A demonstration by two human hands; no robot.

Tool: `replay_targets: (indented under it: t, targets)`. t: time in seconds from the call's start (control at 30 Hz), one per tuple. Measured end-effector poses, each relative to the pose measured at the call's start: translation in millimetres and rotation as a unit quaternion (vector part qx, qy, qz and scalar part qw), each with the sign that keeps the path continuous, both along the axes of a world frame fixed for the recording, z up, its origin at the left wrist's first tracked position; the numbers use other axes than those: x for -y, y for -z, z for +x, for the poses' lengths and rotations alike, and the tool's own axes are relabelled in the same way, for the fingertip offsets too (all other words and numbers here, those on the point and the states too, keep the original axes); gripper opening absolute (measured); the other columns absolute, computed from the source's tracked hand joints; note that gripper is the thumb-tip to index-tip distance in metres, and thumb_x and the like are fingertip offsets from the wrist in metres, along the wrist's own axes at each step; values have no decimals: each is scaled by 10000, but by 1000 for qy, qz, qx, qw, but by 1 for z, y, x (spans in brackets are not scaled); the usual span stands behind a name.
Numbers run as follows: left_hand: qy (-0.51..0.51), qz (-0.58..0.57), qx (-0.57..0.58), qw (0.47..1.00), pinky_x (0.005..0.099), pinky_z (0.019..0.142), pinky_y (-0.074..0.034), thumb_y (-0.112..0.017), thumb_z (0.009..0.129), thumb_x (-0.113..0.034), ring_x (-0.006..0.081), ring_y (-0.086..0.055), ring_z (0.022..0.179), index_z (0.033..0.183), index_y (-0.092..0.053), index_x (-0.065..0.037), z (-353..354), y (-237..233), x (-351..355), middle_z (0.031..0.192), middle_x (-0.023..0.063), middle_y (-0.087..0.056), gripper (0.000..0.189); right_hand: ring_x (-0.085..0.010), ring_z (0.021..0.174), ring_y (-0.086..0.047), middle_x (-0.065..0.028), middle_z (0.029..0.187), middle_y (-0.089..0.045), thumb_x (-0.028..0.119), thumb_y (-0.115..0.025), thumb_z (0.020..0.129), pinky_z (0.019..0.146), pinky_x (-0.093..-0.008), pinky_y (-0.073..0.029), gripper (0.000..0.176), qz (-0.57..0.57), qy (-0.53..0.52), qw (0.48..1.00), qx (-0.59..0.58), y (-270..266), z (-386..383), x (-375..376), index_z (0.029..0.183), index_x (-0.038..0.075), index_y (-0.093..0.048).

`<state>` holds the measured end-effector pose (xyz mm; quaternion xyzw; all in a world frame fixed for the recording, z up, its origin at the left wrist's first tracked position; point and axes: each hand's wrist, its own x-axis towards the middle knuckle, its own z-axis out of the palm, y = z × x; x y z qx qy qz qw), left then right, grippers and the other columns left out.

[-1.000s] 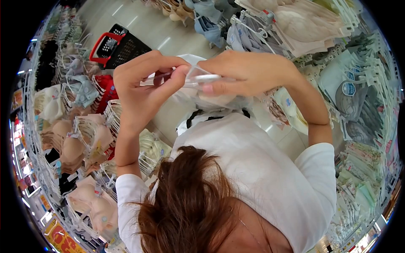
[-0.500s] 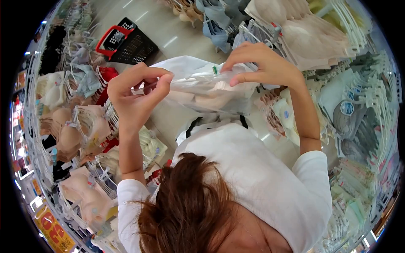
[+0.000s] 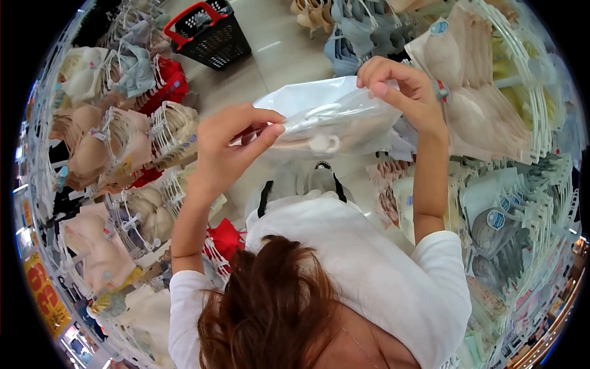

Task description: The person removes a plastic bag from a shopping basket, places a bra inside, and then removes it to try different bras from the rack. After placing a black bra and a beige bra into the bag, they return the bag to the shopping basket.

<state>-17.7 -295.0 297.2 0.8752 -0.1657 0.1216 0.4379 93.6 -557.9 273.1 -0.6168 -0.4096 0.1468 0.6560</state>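
A clear plastic bag hangs stretched between my two hands in front of my body. Through its film show a white plastic hanger and a beige garment, whose exact shape I cannot make out. My left hand pinches the left end of the bag's edge between thumb and forefinger. At the bag's upper right corner, my right hand is closed on the edge with bent fingers. Behind the film, the bag's back looks white.
A black shopping basket with a red handle stands on the tiled floor ahead. Bras on hangers fill the left rack. Beige camisole-like tops hang close to my right hand, with grey and white bras below them.
My right hand has shifted right to the bag's corner and closed on its edge. The bag is now pulled tauter, and a white hanger shows more clearly inside. The view has shifted slightly.
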Motion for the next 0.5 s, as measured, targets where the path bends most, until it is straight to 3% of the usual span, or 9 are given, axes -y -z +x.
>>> replay_targets:
  t: [0.1, 0.17, 0.3, 0.4, 0.47, 0.5]
  targets:
    - [-11, -36, -51, 998, 223, 446, -318, -703, 745, -60, 76, -419, 494, 860, -661, -41, 5, 11, -21, 617, 16, -530, 124, -150, 834, -519, -52, 833, -569, 70, -583, 848, 779, -281, -390, 79, 5, 18, 1000, 4, -3, 5, -26, 802, 6, -586]
    - [1, -58, -90, 994, 224, 467, -327, -698, 750, -67, 84, -422, 515, 876, -652, -40, 9, 16, -38, 627, 18, -519, 137, -166, 859, -519, -60, 849, -560, 72, -572, 854, 799, -290, -393, 82, -15, 39, 995, 94, -9, 11, -44, 806, 6, -568]
    - [38, -49, -146, 987, 192, 495, -344, -686, 757, -75, 67, -449, 554, 896, -621, -36, 23, 18, -97, 668, 10, -525, 158, -185, 868, -519, -61, 844, -555, 60, -565, 852, 819, -296, -395, 82, -20, 52, 991, 124, -13, 32, -93, 791, 7, -554]
    - [121, 17, -199, 972, 243, 563, -404, -671, 762, -93, 141, -507, 615, 884, -580, -20, 35, 33, -158, 713, 42, -544, 169, -204, 876, -521, -61, 824, -550, 52, -577, 837, 823, -311, -403, 79, -32, 61, 989, 133, -16, 54, -129, 777, 8, -550]
    - [118, 99, -73, 985, 310, 684, -427, -643, 780, -102, 219, -553, 742, 881, -547, -14, 39, 36, -189, 804, 71, -576, 164, -222, 877, -523, -62, 808, -548, 51, -590, 825, 829, -329, -414, 77, -86, 16, 974, 208, -19, 67, -157, 769, 11, -555]
    - [106, 67, -149, 981, 349, 806, -395, -628, 785, -99, 258, -555, 885, 894, -547, -17, 42, 38, -203, 866, 85, -588, 159, -237, 879, -522, -63, 802, -554, 65, -606, 814, 840, -349, -421, 85, -96, 16, 974, 204, -20, 73, -170, 765, 14, -559]
